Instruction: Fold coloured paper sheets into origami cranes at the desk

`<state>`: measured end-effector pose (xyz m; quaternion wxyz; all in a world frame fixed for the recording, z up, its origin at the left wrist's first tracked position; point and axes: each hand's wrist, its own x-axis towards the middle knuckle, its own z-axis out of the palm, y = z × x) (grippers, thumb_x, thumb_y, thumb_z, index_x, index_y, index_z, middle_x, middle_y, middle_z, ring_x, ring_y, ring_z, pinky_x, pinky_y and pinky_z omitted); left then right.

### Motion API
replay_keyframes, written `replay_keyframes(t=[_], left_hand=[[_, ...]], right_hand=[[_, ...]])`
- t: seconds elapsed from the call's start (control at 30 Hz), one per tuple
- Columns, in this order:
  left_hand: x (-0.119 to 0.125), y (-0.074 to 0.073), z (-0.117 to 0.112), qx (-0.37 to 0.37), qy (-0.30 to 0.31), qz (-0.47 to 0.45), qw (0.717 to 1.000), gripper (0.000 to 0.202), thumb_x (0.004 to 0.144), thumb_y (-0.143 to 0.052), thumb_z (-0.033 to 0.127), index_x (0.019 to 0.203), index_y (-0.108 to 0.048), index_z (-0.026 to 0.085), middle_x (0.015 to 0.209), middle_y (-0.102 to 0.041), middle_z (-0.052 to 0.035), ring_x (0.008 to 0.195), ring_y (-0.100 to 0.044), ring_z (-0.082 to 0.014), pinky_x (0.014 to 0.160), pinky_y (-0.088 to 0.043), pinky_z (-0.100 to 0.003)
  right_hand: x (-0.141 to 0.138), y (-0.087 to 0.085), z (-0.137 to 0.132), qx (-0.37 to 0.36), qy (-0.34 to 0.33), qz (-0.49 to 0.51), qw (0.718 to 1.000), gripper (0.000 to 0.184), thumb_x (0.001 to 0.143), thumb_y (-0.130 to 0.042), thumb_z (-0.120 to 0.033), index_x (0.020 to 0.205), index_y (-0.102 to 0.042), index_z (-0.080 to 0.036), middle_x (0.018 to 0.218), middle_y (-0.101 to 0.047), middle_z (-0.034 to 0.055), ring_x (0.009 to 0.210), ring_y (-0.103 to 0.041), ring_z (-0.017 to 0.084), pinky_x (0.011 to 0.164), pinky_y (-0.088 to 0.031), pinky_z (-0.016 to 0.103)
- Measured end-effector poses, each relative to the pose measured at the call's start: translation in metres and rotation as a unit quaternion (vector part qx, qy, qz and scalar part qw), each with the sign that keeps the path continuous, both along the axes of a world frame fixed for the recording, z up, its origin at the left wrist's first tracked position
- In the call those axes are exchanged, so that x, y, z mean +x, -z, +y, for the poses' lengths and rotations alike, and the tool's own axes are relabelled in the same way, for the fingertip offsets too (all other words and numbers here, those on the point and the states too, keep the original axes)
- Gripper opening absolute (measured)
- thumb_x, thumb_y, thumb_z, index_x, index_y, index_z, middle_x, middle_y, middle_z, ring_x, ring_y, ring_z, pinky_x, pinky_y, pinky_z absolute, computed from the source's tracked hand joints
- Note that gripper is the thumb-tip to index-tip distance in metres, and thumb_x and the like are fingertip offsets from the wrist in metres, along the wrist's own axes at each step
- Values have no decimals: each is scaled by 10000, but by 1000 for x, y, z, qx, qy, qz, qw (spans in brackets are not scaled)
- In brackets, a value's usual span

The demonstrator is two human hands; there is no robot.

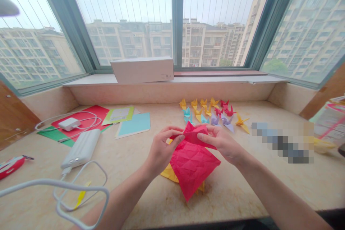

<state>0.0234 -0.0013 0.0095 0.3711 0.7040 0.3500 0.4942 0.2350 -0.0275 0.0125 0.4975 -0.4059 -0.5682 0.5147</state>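
Observation:
Both my hands hold a creased red paper sheet [192, 163] just above the beige counter [242, 187]. My left hand [161, 147] pinches its upper left edge with thumb and fingers. My right hand [221, 142] pinches the folded top flap from the right. The sheet's lower corner hangs down toward me. A yellow paper sheet [169, 173] lies on the counter under the red one, partly hidden. Behind my hands stands a group of several small folded paper cranes [212, 113] in yellow, red, blue and lilac.
A white power bank [81, 148] with a looping white cable [81, 190] lies at the left. Beyond it are a white charger [69, 123] on red and green sheets, and light blue paper [134, 124]. A white box [142, 69] sits on the window sill.

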Motion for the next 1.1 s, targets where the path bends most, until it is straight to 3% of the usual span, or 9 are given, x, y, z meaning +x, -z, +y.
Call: replay_keyframes(t=[0.17,0.27,0.33,0.4,0.53,0.67,0.83,0.97,1.1], left_hand=[[-4,-1,7,2,26,-10,1000,126,841,-705,280,809,-783,187,940,-722,-82,920,-652,-208,814,-515,-278],[-7,-1,9,-44,44,-40,997,188,837,-713,343,889,-776,173,1139,-692,-108,971,-662,-221,809,-533,-289],[-8,-2,9,-97,77,-50,991,292,863,-677,410,991,-755,159,1214,-673,-128,976,-675,-229,806,-541,-300],[-9,-3,8,-141,126,-46,981,387,903,-612,459,1118,-706,152,1169,-701,-138,964,-688,-233,815,-543,-314],[-8,2,8,-151,143,-20,978,528,862,-678,427,1316,-551,188,1077,-730,-118,853,-704,-207,733,-537,-289],[-6,11,13,-167,121,5,978,438,823,-708,406,1170,-643,146,901,-740,-95,734,-697,-196,656,-517,-265],[-8,13,21,-188,127,3,974,268,838,-656,390,879,-741,139,763,-738,-61,702,-673,-202,637,-505,-266],[-11,9,21,-197,133,8,971,251,833,-650,360,850,-765,137,761,-748,-64,705,-679,-209,661,-507,-280],[-14,2,22,-233,142,-15,962,276,806,-687,376,887,-774,126,782,-760,-82,693,-688,-212,694,-519,-305]], right_hand=[[8,-2,3,113,5,-113,987,284,804,-756,-412,994,-762,-202,1029,-736,69,987,-681,234,916,-521,383],[8,3,2,183,29,-168,968,264,847,-717,-366,1057,-733,-207,1005,-745,64,951,-683,231,882,-525,375],[7,8,3,240,59,-208,946,212,875,-683,-339,1042,-718,-213,991,-739,64,903,-674,226,833,-526,368],[6,12,3,297,65,-257,917,134,904,-644,-311,977,-709,-219,958,-728,61,876,-657,221,808,-508,363],[4,15,3,359,14,-332,872,113,953,-569,-231,920,-677,-225,927,-707,54,877,-637,202,817,-472,352],[1,14,-1,400,-31,-385,831,131,950,-543,-159,949,-652,-231,961,-697,54,925,-624,195,846,-460,353],[-1,10,-7,438,-55,-415,796,95,911,-638,-262,993,-635,-213,1020,-698,68,958,-607,210,904,-444,392],[1,7,-8,450,-53,-407,793,65,944,-582,-217,956,-645,-219,942,-697,44,885,-605,182,869,-433,374],[6,5,-7,481,-9,-403,778,135,952,-545,-170,955,-659,-242,927,-695,37,862,-596,178,861,-424,383]])
